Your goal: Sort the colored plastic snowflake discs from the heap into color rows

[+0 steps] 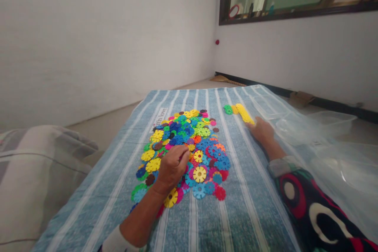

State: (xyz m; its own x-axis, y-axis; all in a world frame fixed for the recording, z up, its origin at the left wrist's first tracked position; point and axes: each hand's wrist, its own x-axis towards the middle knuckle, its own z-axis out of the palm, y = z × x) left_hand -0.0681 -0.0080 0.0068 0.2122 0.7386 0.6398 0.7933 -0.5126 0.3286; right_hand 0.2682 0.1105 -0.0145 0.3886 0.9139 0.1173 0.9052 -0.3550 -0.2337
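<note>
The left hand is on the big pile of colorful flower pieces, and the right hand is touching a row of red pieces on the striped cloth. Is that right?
Not quite. The row by the right hand is yellow, not red, with one green piece at its far end. The head view shows it. The rest holds: the left hand is on the big pile of colorful flower pieces, all on the striped cloth.

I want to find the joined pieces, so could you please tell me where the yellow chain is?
In the head view, the yellow chain lies on the striped cloth, right of the colourful pile, touching the right hand.
</note>
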